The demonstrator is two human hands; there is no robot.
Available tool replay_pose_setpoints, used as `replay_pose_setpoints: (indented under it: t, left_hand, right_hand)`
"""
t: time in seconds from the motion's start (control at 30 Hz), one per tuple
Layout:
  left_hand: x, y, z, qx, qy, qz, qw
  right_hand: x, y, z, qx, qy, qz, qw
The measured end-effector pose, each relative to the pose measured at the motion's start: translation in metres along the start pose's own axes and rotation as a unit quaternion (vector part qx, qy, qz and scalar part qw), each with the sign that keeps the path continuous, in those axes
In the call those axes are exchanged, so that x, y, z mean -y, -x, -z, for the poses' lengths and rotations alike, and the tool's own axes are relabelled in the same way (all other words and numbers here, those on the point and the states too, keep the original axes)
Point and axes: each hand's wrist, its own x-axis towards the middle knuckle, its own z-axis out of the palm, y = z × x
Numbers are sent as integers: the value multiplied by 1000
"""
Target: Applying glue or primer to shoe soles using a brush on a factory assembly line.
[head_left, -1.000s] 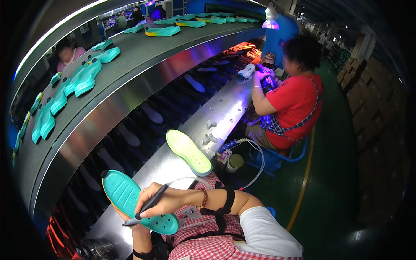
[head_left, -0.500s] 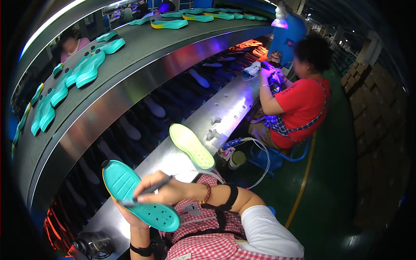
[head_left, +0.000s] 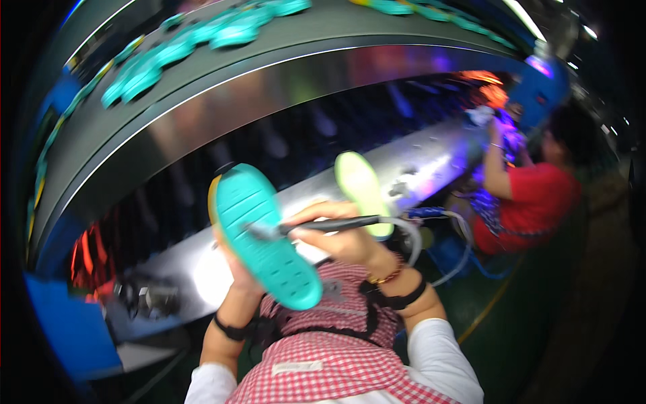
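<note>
One dark, blurred object (head_left: pixel 158 297) sits on the metal bench (head_left: pixel 202 273), left of the teal sole (head_left: pixel 250 202). Our left hand (head_left: pixel 239 273) supports that sole from behind, its fingers hidden, so we cannot tell how they stand. The sole tilts above the bench, grooved face toward us; we would do well to hold it steady and use light, even strokes across the grooves. At its right, our right hand (head_left: pixel 348 241) pinches the brush (head_left: pixel 330 224) between thumb and fingers, the blurred tip over the sole's grooves. Farther right of it are the yellow-green sole (head_left: pixel 361 185) and the pale hose (head_left: pixel 417 244), best held clear of its face.
</note>
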Motion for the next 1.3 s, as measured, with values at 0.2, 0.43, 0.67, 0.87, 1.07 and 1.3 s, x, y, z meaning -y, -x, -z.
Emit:
replay_pose_setpoints:
  t: [0.2,0.43,0.67,0.87,1.07,1.3]
  left_hand:
    - [-3,-4,3,-64,-43,12,997]
    - [-18,1,3,-20,-50,-145,988]
    - [-42,-2,-13,-49,-75,-196,976]
    - [-45,-6,-12,-75,-91,-217,969]
    - [-49,-3,-25,-149,-106,-194,964]
    - [-8,15,-11,-89,-18,-48,995]
  right_hand:
    - [14,11,4,131,-133,-3,982]
    - [15,10,0,238,-34,46,970]
    - [21,14,-5,252,47,41,966]
    - [11,15,-6,214,76,35,973]
    - [-3,14,-1,123,-117,-96,981]
    - [4,21,-19,108,-166,-186,963]
